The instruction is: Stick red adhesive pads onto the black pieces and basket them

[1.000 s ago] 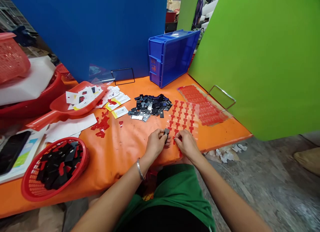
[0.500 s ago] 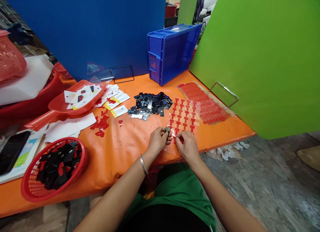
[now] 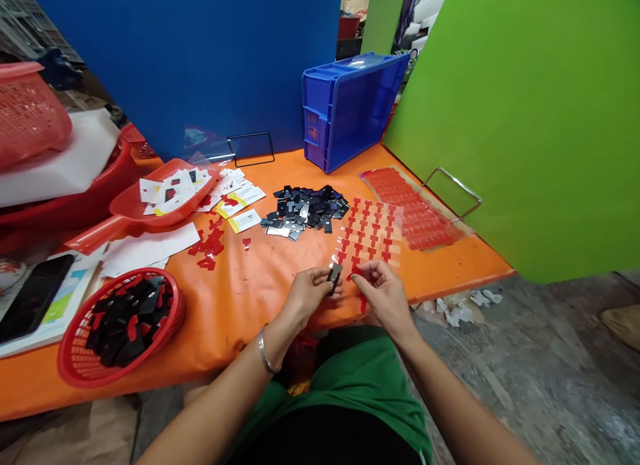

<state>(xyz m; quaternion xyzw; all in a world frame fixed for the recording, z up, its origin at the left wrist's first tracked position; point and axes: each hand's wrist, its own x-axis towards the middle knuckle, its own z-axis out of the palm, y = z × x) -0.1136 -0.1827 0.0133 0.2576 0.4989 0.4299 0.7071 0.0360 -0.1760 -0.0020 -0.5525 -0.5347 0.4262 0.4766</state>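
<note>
- Far left, a black phone point(image 3: 36, 299) lies on a printed booklet point(image 3: 59, 305) with a green and yellow patch; I can't make out any words from here
- Next, a red basket point(image 3: 177, 313) full of black pieces with red tabs showing among them
- Behind it, a red dustpan point(image 3: 125, 205) loaded with white cards
- Loose red tabs point(image 3: 210, 243) scattered on the orange table point(image 3: 270, 271)
- Cards edged in yellow point(image 3: 246, 221), their small dark print too fine to read
- A heap of black pieces point(image 3: 310, 210), some shiny
- The left hand point(image 3: 313, 291), fingers curled closed, gripping one dark piece point(image 3: 335, 275) over the table, just beside the clear sheet
- A blue crate point(image 3: 316, 91) on its side, with orange-red lettering point(image 3: 312, 127) I can't decipher
- The clear sheet point(image 3: 398, 218), carrying rows of red T-shapes
- The right hand point(image 3: 383, 288), thumb and forefinger nearly together at a red T-shape point(image 3: 353, 275); whether they pinch it, I can't tell
- Far right, a denser red sheet point(image 3: 415, 211) by the green panel point(image 3: 525, 131)
</note>
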